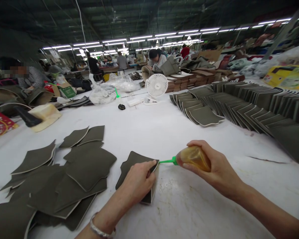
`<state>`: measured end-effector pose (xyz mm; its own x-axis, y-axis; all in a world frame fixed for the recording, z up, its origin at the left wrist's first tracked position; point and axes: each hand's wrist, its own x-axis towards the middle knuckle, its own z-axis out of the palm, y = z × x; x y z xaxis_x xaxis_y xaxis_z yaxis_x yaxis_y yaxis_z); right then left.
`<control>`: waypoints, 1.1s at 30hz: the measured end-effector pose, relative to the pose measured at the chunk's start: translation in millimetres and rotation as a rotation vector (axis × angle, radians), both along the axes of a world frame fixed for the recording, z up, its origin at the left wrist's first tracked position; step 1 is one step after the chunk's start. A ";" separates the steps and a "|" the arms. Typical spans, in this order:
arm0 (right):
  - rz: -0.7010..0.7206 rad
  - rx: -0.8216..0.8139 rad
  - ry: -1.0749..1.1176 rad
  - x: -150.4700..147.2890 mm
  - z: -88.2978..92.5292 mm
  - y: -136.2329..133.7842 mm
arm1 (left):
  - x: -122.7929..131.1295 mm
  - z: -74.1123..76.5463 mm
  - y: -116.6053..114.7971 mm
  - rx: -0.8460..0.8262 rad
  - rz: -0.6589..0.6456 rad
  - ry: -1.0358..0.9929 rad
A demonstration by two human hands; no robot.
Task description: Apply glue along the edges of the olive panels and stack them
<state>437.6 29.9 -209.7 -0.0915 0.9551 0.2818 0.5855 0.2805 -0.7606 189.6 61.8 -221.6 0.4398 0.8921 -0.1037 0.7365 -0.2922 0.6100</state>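
My right hand (209, 166) is wrapped around a squeeze bottle (194, 158) of amber liquid, tilted onto its side. Its long green nozzle points left, with the tip at the pale edge of a dark grey-green leather-like piece (131, 162). On that piece rests my left hand (139, 179), index finger stretched along the edge by the nozzle tip and the other fingers curled, holding the piece against the table. A light strip of its underside or of a second layer shows below the fingers. To the left, a loose pile of similar pieces (89, 162) overlaps.
Rows of fanned pieces (239, 106) stand along the right of the white table (144, 129). Farther back are a white fan (156, 85), a small black object (121, 107) and plastic bags (102, 94). A black-handled tool (27, 116) lies on a yellowish block at left. Other people work behind.
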 end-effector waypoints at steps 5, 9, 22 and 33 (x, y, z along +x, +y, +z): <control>0.052 0.004 -0.027 2.9 -4.9 -1.3 | -0.7 0.2 -0.4 -0.014 -0.003 -0.007; 0.024 0.047 -0.035 2.5 -5.5 -2.0 | -1.2 -0.5 -0.6 -0.010 -0.009 0.001; 0.047 -0.059 0.046 1.4 -1.1 -5.4 | -4.1 -2.4 -3.3 -0.023 0.011 -0.007; 0.086 -0.174 0.131 2.2 -10.4 -14.2 | -5.3 -1.5 -6.8 -0.035 0.020 -0.032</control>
<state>439.8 15.7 -220.2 -0.1484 0.9805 0.1284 0.4582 0.1833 -0.8698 184.2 55.0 -223.1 0.4252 0.8970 -0.1212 0.7220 -0.2554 0.6430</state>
